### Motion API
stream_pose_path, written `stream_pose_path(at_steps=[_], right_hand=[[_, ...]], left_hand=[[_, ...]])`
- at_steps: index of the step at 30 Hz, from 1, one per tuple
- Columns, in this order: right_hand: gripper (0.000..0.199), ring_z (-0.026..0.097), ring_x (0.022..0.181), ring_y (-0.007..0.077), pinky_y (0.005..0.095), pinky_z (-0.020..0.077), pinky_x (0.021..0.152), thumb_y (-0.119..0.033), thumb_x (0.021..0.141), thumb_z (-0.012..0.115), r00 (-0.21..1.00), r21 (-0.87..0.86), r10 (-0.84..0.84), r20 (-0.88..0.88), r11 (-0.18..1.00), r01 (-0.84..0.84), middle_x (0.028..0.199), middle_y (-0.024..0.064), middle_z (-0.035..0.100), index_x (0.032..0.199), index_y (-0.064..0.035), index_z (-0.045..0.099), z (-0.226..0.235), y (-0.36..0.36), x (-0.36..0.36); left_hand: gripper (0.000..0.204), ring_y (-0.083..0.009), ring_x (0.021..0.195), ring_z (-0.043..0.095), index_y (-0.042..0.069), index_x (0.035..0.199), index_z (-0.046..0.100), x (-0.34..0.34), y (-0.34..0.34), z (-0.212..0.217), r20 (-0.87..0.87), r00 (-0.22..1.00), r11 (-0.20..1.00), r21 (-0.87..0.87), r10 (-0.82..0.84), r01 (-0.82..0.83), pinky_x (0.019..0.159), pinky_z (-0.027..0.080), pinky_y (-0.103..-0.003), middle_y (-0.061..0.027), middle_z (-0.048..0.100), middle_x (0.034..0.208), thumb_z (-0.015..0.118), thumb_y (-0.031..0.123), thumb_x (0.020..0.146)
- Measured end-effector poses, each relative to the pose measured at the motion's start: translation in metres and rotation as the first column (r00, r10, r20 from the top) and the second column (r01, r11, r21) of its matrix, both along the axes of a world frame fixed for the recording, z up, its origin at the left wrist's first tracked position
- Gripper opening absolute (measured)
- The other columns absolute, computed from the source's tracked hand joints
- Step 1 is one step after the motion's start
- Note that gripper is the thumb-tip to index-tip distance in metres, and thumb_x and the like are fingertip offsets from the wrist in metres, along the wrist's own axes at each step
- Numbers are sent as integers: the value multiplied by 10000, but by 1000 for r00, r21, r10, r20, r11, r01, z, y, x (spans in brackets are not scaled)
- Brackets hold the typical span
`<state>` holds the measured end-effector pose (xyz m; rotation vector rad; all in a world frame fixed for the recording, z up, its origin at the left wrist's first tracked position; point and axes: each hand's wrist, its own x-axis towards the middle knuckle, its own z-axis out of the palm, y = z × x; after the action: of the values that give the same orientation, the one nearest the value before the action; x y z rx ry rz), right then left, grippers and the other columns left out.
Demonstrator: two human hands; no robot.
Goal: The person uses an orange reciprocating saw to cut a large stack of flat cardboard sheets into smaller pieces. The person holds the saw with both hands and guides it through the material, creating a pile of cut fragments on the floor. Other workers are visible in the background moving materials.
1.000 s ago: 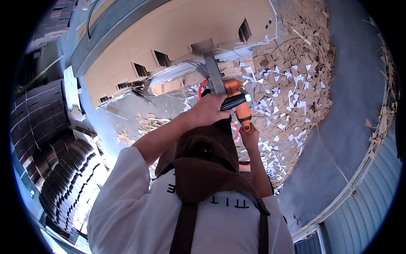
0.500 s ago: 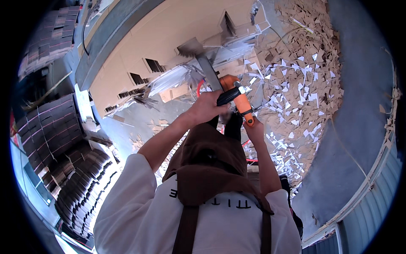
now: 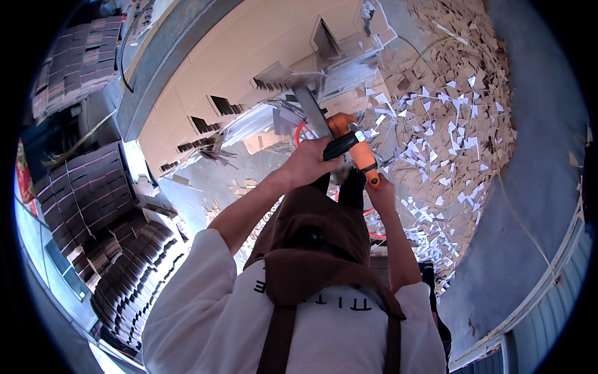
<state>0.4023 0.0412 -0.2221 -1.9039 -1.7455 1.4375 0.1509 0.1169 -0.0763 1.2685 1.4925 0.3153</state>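
Both my hands hold an orange handheld power tool (image 3: 362,156) with a black side handle and a long, flat grey metal bar (image 3: 309,107). My left hand (image 3: 303,163) is wrapped round the black handle (image 3: 341,146). At the orange body's near end, my right hand (image 3: 382,192) is closed on the grip, its fingers partly hidden. The bar points up and left to the edge of a big stack of brown cardboard sheets (image 3: 193,81). A red hose (image 3: 299,132) curves beside the bar.
Brown and white cardboard scraps (image 3: 455,124) cover the floor to the right. Bundled cardboard stacks (image 3: 87,187) stand at the left. Slots (image 3: 223,105) show in the large stack's side, with loose strips hanging below. A thin cord (image 3: 523,221) lies on the grey floor.
The whole view has shifted slightly, with the scene moving a little right and down. A pale grey piece now shows more plainly beside the bar. My grip on the tool is the same.
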Motion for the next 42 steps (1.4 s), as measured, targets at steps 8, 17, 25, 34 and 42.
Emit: stream_pose_path(at_steps=[8,17,25,34,42], right_hand=[[293,636,722,390,442,499,612,-196,717,702,998,12,34,50,999,-34,722,196,638,926,-10,613,-17,-2,8],[209,632,690,382,396,471,586,-151,745,673,996,-38,86,-23,996,-87,684,195,610,860,1,586,44,-42,4],[256,629,700,365,418,491,618,-180,711,705,994,5,105,-16,994,-105,713,177,630,868,-3,608,48,-41,-52],[228,633,685,370,430,494,612,-171,714,695,998,11,56,0,998,-56,700,184,631,851,-16,599,47,-48,-74],[246,625,682,369,429,489,612,-181,703,706,996,28,85,26,996,-86,700,178,630,851,-16,599,39,-48,-70]], left_hand=[[315,-177,640,580,-24,990,589,8,3,-10,-13,1000,1000,-2,8,-9,629,461,-323,-119,585,692,680,219,809],[339,-244,641,602,-33,1006,582,2,-65,59,5,997,996,40,79,-79,624,462,-345,-157,589,706,676,221,801],[325,-200,608,559,-36,1000,582,-62,-72,52,-31,998,997,53,57,-55,623,457,-327,-131,579,676,675,207,806],[319,-190,637,545,-34,994,573,-82,-70,52,80,993,997,1,83,-83,635,450,-328,-127,571,709,667,218,821],[309,-180,639,527,-31,991,578,-79,-72,41,55,995,996,35,81,-83,630,445,-321,-123,564,713,667,213,825]])
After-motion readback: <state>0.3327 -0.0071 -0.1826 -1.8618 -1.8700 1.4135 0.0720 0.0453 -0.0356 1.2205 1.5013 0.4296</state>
